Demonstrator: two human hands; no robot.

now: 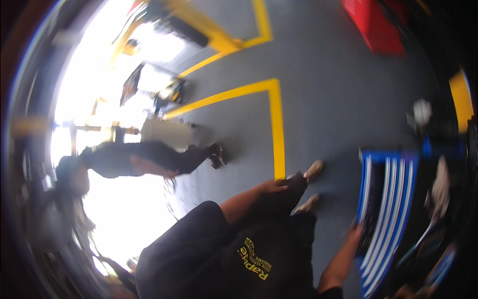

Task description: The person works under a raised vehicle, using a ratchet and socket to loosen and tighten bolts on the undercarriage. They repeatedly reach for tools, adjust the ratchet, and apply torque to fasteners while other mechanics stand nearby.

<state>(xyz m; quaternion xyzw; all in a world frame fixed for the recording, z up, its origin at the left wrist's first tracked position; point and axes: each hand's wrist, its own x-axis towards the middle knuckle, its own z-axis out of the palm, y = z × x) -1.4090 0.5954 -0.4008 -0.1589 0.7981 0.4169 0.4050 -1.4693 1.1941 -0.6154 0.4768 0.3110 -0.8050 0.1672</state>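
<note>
In the head view my left hand point(272, 187) hangs beside my dark trouser leg point(294, 188). Its fingers are blurred and partly lost against the dark cloth. Lower down on the right, my right hand point(355, 232) is at the near side of a blue tool chest point(365, 172) with a row of silver drawer edges point(391, 199). Motion smears the fingers there, and I cannot tell whether they touch the chest or the dark area beside it.
Yellow lines point(277, 127) mark the grey floor point(328, 99). Another person point(149, 158) stands at the left near a pale rounded container point(167, 133). A red object point(378, 30) is at the far right. Light-coloured shoes point(313, 171) show below me.
</note>
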